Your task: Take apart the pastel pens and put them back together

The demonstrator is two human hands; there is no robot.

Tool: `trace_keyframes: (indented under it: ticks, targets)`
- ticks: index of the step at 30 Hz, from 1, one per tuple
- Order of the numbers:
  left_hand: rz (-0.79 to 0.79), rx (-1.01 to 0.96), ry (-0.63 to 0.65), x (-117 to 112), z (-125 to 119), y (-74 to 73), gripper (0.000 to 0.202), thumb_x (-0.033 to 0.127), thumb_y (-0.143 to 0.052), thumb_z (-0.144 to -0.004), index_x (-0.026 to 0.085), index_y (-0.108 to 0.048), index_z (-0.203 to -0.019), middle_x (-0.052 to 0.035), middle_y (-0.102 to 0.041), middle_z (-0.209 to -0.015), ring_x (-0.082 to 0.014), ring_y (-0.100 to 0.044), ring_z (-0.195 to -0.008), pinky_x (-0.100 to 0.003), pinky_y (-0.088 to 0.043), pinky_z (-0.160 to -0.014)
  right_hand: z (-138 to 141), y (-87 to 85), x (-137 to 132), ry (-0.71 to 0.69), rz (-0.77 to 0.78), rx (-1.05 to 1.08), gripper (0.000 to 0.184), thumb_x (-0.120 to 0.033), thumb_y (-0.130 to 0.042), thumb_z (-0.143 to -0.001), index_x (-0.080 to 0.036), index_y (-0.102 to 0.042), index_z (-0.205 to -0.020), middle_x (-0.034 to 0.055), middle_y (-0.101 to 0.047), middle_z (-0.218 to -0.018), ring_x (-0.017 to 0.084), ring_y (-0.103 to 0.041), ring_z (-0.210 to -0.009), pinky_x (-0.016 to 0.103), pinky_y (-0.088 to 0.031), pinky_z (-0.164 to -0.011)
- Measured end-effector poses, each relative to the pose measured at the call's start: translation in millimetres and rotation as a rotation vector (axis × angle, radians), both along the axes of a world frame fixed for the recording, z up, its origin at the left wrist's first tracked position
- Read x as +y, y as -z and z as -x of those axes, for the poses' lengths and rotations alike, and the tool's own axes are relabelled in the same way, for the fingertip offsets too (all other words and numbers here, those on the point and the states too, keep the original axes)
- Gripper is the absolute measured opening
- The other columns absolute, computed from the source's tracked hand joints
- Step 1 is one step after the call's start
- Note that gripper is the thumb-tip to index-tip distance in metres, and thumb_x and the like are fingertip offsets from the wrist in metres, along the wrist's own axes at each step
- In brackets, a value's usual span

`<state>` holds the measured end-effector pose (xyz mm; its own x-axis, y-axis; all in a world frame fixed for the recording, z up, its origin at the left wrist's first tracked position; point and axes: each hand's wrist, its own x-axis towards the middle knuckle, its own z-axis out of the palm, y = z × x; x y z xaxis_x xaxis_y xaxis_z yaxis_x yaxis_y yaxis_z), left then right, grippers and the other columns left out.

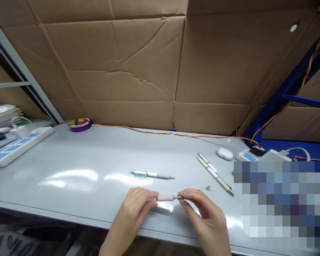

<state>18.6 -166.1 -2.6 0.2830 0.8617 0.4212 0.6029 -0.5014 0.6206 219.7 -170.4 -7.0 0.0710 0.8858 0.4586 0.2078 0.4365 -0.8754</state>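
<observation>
My left hand (135, 209) and my right hand (200, 209) hold a pink pen (165, 198) between them, just above the front of the grey table (96, 167). The left fingers grip the pen's barrel. The right fingertips pinch its metal tip end. A green and white pen (152, 174) lies flat a little beyond the hands. Two more pens (214, 173) lie side by side to the right, slanting toward me. A small grey cone-shaped part (208, 187) sits on the table near my right hand.
A white power strip (13, 147) lies at the far left, a purple tape roll (80, 124) at the back. A red and yellow cable (176, 134) runs along the cardboard wall. A white earbud case (225, 153) and another power strip (249, 155) sit at the right.
</observation>
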Motion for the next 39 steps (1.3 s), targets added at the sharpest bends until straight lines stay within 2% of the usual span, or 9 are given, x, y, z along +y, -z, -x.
trace_keyframes:
  ticks: [5,10,28,35,39]
  targets:
    - [0.013,0.013,-0.002,0.5,-0.7,0.9,0.014,0.025,-0.048,-0.094,0.027,-0.062,-0.098,-0.0002,-0.067,-0.09,-0.0184,-0.061,-0.086,-0.027,-0.05,-0.075,-2.0,0.9,-1.1,0.065,-0.031,0.042,0.013,-0.013,-0.063,-0.081,-0.025,-0.068,-0.084,0.0022,-0.072,-0.086,0.019,-0.068,-0.084,0.026,-0.058,-0.072]
    - [-0.001,0.041,-0.014,1.2,-1.0,2.0,0.015,0.026,-0.048,-0.094,0.026,-0.063,-0.097,-0.0006,-0.067,-0.09,-0.0188,-0.06,-0.085,-0.028,-0.049,-0.075,-2.0,1.4,1.1,0.007,-0.063,-0.049,0.012,-0.014,-0.061,-0.083,-0.023,-0.067,-0.081,0.0033,-0.072,-0.086,0.019,-0.069,-0.082,0.028,-0.058,-0.072]
    - [0.006,0.0,-0.013,0.6,0.1,2.5,0.014,0.024,-0.049,-0.093,0.027,-0.061,-0.098,0.0005,-0.067,-0.09,-0.0184,-0.061,-0.087,-0.027,-0.051,-0.075,-1.8,1.6,1.9,0.051,-0.108,-0.079,0.016,-0.011,-0.059,-0.084,-0.025,-0.066,-0.08,0.0025,-0.071,-0.088,0.018,-0.067,-0.083,0.026,-0.056,-0.072]
    - [0.065,0.078,-0.045,1.4,-1.2,1.9,0.017,0.023,-0.045,-0.095,0.027,-0.061,-0.1,0.0001,-0.067,-0.096,-0.0192,-0.059,-0.092,-0.03,-0.05,-0.079,1.4,-7.7,16.6,-0.111,-0.002,-0.109,0.014,-0.015,-0.056,-0.087,-0.022,-0.065,-0.079,0.0046,-0.069,-0.087,0.02,-0.066,-0.086,0.028,-0.054,-0.074]
    - [0.061,0.094,-0.068,2.6,-2.3,-0.3,0.017,0.024,-0.045,-0.095,0.025,-0.061,-0.099,-0.0013,-0.067,-0.096,-0.0197,-0.059,-0.091,-0.031,-0.05,-0.078,3.5,-6.6,20.2,-0.083,0.011,-0.089,0.015,-0.016,-0.054,-0.087,-0.022,-0.063,-0.078,0.0044,-0.068,-0.088,0.019,-0.065,-0.087,0.026,-0.054,-0.074]
